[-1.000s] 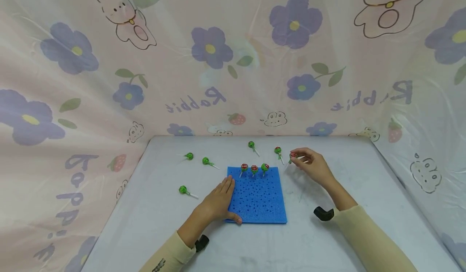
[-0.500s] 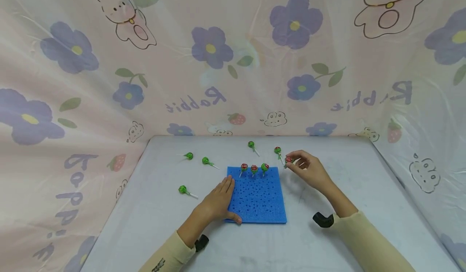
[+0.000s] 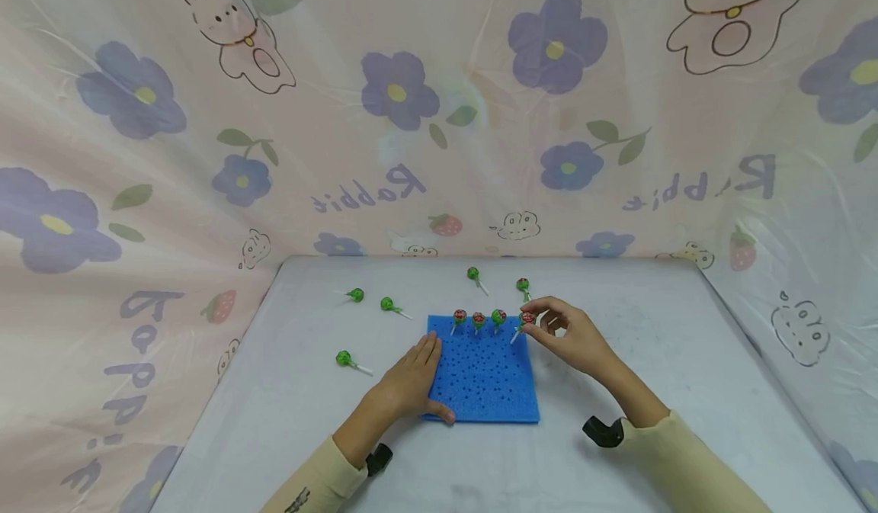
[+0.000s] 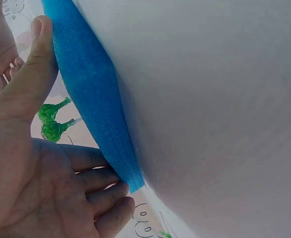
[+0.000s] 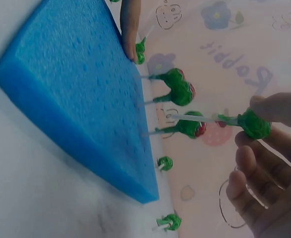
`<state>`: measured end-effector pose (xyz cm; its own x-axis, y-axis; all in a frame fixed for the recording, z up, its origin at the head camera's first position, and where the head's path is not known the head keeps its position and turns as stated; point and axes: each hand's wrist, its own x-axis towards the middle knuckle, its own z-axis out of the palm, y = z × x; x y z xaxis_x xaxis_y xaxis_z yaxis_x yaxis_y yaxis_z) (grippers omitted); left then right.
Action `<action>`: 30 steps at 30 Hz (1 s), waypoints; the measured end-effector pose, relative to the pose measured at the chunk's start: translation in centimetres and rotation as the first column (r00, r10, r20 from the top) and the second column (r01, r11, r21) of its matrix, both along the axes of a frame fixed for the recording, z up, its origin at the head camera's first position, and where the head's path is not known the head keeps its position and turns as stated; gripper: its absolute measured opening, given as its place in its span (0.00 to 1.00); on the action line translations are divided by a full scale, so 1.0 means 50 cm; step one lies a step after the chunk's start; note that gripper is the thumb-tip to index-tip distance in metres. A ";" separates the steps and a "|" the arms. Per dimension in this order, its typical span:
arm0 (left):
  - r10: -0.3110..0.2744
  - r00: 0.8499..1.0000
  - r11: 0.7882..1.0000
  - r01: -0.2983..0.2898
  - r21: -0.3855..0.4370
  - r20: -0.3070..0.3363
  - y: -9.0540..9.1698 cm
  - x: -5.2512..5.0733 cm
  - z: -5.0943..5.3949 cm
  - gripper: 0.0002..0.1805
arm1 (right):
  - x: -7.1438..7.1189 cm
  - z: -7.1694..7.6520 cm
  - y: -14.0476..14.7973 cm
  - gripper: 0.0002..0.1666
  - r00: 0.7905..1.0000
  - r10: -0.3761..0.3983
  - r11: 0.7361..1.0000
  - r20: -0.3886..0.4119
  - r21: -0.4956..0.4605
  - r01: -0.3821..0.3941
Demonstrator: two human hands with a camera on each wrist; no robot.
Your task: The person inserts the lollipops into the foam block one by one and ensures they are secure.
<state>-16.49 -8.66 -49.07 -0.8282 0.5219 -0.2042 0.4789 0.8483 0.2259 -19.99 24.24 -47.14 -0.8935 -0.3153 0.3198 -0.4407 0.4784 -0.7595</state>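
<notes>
My right hand (image 3: 572,338) pinches a green-and-red wrapped lollipop (image 5: 256,124) by its candy head, thumb against fingers. Its white stick points down and to the left, over the back right corner of a blue foam block (image 3: 487,379) dotted with small holes. Whether the stick tip touches the foam I cannot tell. Along the block's back edge, three lollipops (image 3: 479,319) stand with their sticks in the foam. On the block's left side my left hand (image 3: 409,379) rests with straight fingers, the thumb at the front edge; the left wrist view shows those fingers (image 4: 103,191) against the foam's side.
Several loose lollipops lie on the white table (image 3: 288,421): one left of the block (image 3: 344,358), two farther back left, one at the back middle (image 3: 473,273), and one just behind the right hand (image 3: 523,284). A printed curtain (image 3: 446,117) rises behind the table.
My right hand has carried its lollipop left and toward me, from beside the block to above its back right corner. The left hand and the block have stayed in place.
</notes>
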 end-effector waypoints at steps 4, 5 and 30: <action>-0.001 1.000 1.000 0.001 -0.002 -0.005 0.000 0.000 0.000 0.72 | 0.005 -0.002 -0.018 0.19 1.000 0.020 1.000 -0.005 0.011 -0.020; 0.000 1.000 1.000 0.000 -0.003 -0.005 0.000 0.000 0.000 0.72 | 0.006 -0.002 -0.022 0.19 1.000 0.023 1.000 -0.006 0.013 -0.023; 0.009 1.000 1.000 -0.009 0.006 0.012 0.002 0.000 0.006 0.72 | 0.002 -0.003 -0.108 0.21 0.993 0.118 0.991 -0.004 0.060 -0.118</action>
<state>-16.51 -8.57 -48.78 -0.8301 0.5160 -0.2112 0.4687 0.8510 0.2370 -19.87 18.85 -47.28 -0.8466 -0.4368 0.3041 -0.5024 0.4670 -0.7277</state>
